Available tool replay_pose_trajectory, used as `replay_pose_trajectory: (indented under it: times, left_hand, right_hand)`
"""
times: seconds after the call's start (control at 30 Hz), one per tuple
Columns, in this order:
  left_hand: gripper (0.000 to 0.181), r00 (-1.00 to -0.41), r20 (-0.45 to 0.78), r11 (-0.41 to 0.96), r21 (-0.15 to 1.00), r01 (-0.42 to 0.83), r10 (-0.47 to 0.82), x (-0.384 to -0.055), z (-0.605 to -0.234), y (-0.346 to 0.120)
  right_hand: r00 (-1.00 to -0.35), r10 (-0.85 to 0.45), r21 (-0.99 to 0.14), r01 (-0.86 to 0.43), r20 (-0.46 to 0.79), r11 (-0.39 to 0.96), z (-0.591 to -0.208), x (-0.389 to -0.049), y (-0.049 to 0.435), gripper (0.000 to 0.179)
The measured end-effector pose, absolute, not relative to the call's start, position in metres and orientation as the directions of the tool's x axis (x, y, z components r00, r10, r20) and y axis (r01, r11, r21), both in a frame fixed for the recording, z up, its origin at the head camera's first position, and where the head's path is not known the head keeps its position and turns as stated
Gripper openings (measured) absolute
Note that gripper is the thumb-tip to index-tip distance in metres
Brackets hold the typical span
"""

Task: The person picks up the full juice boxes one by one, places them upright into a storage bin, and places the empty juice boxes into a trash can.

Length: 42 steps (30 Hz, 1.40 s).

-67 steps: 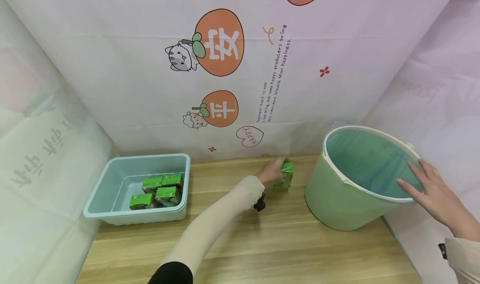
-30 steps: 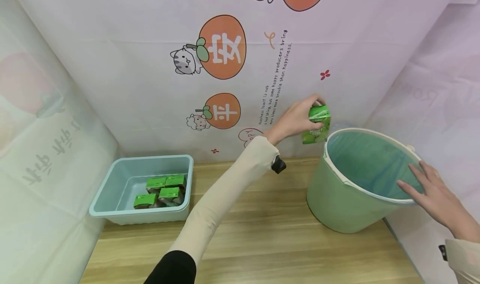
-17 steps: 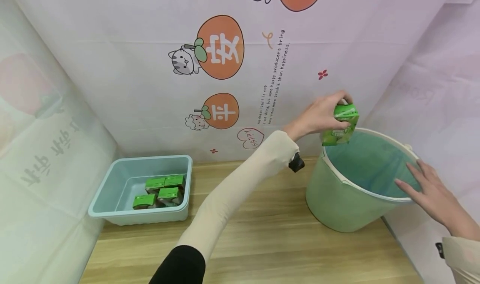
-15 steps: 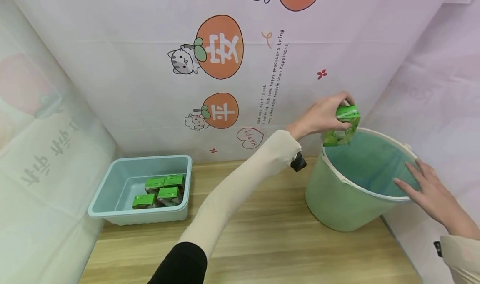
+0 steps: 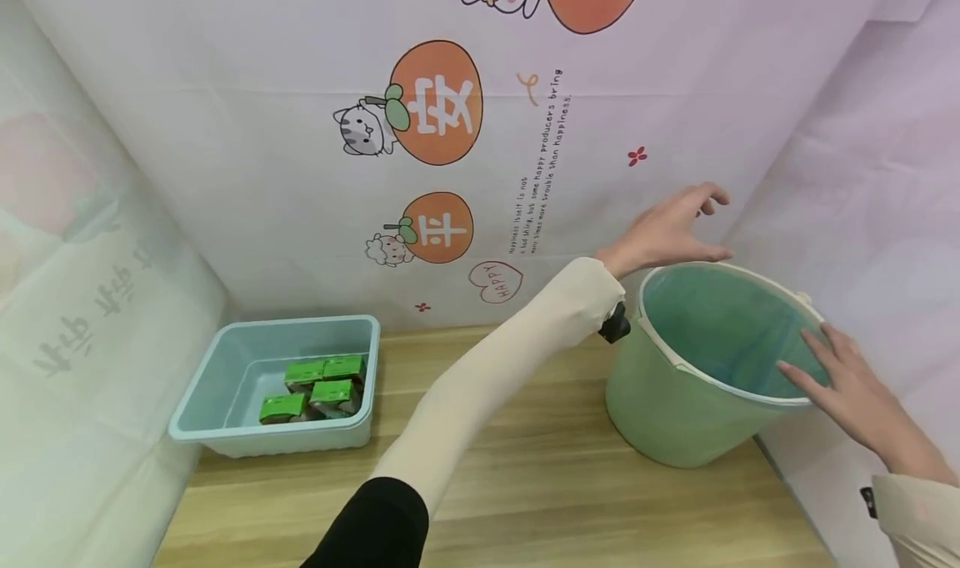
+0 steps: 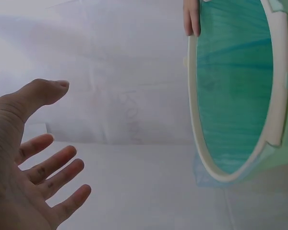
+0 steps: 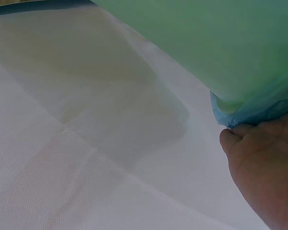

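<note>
My left hand (image 5: 667, 226) hovers above the back-left rim of a pale green bin (image 5: 667, 418), thumb and fingers apart with nothing between them. In the left wrist view the left hand (image 6: 24, 158) hangs spread, clear of the bin rim (image 6: 279, 76). A bluish plastic bag lines the bin; its bottom is hidden from the head view. My right hand (image 5: 851, 389) rests on the bin's right rim, fingers spread and fairly straight over the edge. In the right wrist view the right hand (image 7: 269, 167) touches the blue bag (image 7: 273, 108) at the rim.
A light blue plastic tub (image 5: 277, 447) stands on the left of the wooden table (image 5: 525, 485), holding several small green-topped boxes (image 5: 303, 374). A printed cloth wall (image 5: 315, 243) closes off the back, and pale cloth hangs at both sides.
My left hand lifted a small green box off the table, carried it right over the bin and let go; the box is out of sight now. The right hand stays on the rim.
</note>
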<state>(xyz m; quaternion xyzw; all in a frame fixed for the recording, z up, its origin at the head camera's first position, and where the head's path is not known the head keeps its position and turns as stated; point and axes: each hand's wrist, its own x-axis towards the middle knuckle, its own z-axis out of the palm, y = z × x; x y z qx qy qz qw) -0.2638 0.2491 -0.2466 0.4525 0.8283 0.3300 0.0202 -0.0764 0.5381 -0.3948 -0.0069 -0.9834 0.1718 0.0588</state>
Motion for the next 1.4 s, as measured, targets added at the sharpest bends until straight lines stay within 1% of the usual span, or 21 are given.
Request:
replay_pose_trajectory:
  times: [0.3,0.5,1.0,1.2,1.4]
  left_hand:
    - [0.067,-0.619,0.277,0.382,0.585,0.715,0.735,-0.271,-0.249,0.223]
    - [0.065,-0.612,0.282,0.369,0.591,0.717,0.738,-0.274,-0.248,0.217]
    - [0.063,-0.637,0.288,0.393,0.587,0.707,0.715,-0.28,-0.251,0.196]
    - [0.062,-0.651,0.292,0.405,0.588,0.7,0.701,-0.286,-0.26,0.174]
    - [0.058,-0.657,0.3,0.415,0.578,0.702,0.692,-0.293,-0.277,0.139]
  right_hand:
    - [-0.989,0.029,-0.333,-0.021,0.142,0.943,-0.396,-0.076,0.537,0.083]
    - [-0.989,0.037,-0.328,-0.013,0.145,0.944,-0.398,-0.075,0.538,0.083]
    - [-0.989,0.045,-0.322,-0.003,0.141,0.947,-0.396,-0.077,0.535,0.084]
    - [-0.989,0.044,-0.32,-0.003,0.14,0.948,-0.396,-0.076,0.532,0.084]
    - [-0.987,0.042,-0.316,-0.01,0.156,0.949,-0.398,-0.077,0.531,0.083]
